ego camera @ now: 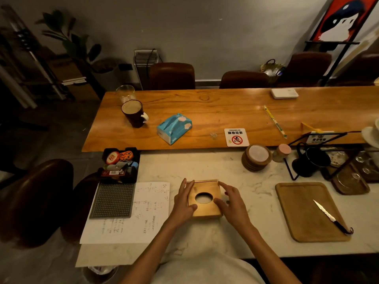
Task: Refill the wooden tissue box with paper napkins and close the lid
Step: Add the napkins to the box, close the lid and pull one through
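1. A dim café room is shown, with a white marble counter (pixel 246 222) near and a long wooden table (pixel 225 111) beyond it.
2. The wooden tissue box (pixel 205 211) is set on the near middle of the counter, between a sheet of paper (pixel 143 218) on the left and a cutting board (pixel 303 210) with a knife (pixel 330 217) on the right.
3. The box is judged stiff, light and smooth-sided. It would best be held by its two side walls, so that the lid (pixel 205 187) is kept free.
4. The box is square, low and honey-coloured, and an oval hole (pixel 204 198) is cut in the lid. Something pale is seen through it, but what it is cannot be told.
5. The left hand (pixel 182 201) is laid along the left wall with straight fingers, and its thumb is rested on the lid. The right hand (pixel 230 201) is arched over the right edge with its thumb on the lid. Whether its fingers grip cannot be told.
6. A blue napkin pack (pixel 174 128) is seen on the far table, well apart from the box.
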